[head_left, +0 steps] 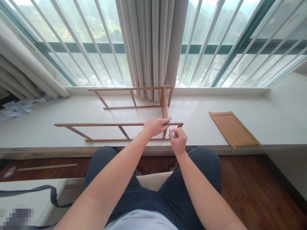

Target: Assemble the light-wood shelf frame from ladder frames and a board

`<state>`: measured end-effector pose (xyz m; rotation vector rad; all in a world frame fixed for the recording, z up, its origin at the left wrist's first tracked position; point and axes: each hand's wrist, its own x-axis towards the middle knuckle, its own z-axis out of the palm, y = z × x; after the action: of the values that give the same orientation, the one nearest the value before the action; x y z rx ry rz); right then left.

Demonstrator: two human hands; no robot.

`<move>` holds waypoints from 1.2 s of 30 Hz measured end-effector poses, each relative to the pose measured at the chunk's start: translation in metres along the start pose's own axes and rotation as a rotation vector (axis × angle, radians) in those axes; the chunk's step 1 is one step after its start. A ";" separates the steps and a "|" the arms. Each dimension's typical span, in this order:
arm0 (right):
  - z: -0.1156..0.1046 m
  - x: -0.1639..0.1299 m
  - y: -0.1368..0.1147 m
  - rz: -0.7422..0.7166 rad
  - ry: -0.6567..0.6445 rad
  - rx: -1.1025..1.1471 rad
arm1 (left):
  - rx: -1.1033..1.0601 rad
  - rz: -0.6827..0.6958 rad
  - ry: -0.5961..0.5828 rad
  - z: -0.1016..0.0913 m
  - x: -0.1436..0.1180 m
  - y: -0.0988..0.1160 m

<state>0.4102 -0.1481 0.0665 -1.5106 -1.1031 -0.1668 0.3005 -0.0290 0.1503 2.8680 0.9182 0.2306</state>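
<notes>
A pale shirt lies closest, at the six o'clock edge, with dark trousers just above it, and the person's two bare hands meet near the centre of the view, which serves as the hub of the clock. The right hand has thumb and fingers pinched together on a slim metallic tool, its far end aimed at ten or eleven o'clock, toward a joint in a wooden frame. The left hand rests at that same joint, its index finger stretched toward three o'clock; whether its other fingers are clamped on the wood or on the tool's tip is too small to tell. The frame stands on a white ledge, its two ladder-like sides running from the hands toward nine and ten o'clock, a crosswise board linking them near their right ends. Well apart at three o'clock, a loose wooden panel lies flat on the ledge. Farther out, a gathered grey curtain hangs just short of twelve, between barred windows; crumpled pale scraps lie toward nine, a dark strap trails at eight, and reddish-brown floor shows at four.
</notes>
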 end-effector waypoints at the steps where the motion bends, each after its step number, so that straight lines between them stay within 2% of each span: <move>1: 0.001 0.000 0.000 -0.017 0.000 -0.022 | 0.000 -0.002 0.002 0.000 0.000 0.000; 8: 0.004 0.002 -0.002 -0.087 0.025 -0.102 | -0.001 -0.013 -0.003 -0.001 0.002 0.001; 25: 0.007 0.003 -0.002 -0.074 0.013 -0.202 | -0.008 -0.006 -0.007 0.000 0.002 0.002; 31: 0.008 0.002 -0.004 -0.002 0.018 -0.184 | -0.007 -0.015 -0.014 0.000 0.002 0.002; 36: 0.006 -0.001 -0.004 0.166 0.008 -0.078 | -0.011 -0.015 -0.017 0.000 0.003 0.001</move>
<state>0.4038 -0.1438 0.0671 -1.6628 -0.9689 -0.1018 0.3037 -0.0281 0.1512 2.8479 0.9318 0.2085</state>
